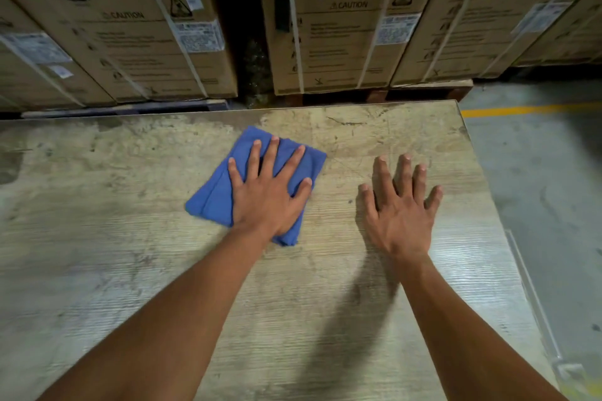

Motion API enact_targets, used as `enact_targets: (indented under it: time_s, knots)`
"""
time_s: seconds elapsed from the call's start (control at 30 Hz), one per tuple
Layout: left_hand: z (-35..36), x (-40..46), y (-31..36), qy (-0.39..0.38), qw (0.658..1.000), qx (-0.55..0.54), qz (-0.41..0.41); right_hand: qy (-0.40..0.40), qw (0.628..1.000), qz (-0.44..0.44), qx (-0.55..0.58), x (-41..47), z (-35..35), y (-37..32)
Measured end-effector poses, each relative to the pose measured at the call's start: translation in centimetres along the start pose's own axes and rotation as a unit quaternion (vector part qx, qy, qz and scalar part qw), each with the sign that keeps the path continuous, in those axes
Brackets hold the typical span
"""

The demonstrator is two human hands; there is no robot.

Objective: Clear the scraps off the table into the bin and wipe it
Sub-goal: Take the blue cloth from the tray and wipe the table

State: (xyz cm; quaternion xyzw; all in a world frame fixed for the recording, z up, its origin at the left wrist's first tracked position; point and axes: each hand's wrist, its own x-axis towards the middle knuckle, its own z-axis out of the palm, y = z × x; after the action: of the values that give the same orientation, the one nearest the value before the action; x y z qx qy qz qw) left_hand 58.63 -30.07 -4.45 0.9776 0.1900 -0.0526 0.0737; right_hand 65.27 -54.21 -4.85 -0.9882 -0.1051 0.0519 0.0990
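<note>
1. Left hand [267, 195] presses flat, fingers spread, on the cloth [215, 192] mid-table [97, 270].
2. Right hand [399, 215], at 3 o'clock of it, rests flat and empty.
3. Best wiping: even pressure, overlapping strokes.

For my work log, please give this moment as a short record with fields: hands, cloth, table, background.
left hand: left hand flat, fingers spread, pressing on the blue cloth
right hand: right hand open, fingers spread, over the bare table; contact unclear
cloth: folded, lying flat
table: worn, stained surface; no scraps seen
background: strapped cardboard boxes
bin: not in view
</note>
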Motion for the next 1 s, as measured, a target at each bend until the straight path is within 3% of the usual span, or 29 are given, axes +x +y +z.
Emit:
enact_targets:
  time_s: [0.23, 0.4, 0.5, 0.6, 1.0]
  knots:
    - [-2.1, 9.1, -0.9, -0.047, 0.999, -0.014, -0.004, -0.019, 1.0, -0.014, 0.007, -0.4, -0.2, -0.7]
    - [-0.6, -0.4, -1.6, -0.016, 1.0, -0.013, -0.022, -0.021, 0.995, -0.091, 0.032, -3.6, 0.5, -5.4]
    - [0.6, -8.7, -3.5, 0.008, 1.0, 0.008, -0.006, -0.038, 0.995, -0.09, 0.026, -4.5, 1.1, -8.8]
    - [0.7, -11.0, -5.1, 0.0, 1.0, 0.013, 0.012, -0.053, 0.995, -0.083, 0.014, -4.1, 1.2, -10.5]
    - [-2.0, 7.4, -6.0, -0.015, 1.0, 0.003, -0.027, -0.045, 0.996, -0.076, 0.003, -3.6, 1.4, -10.9]
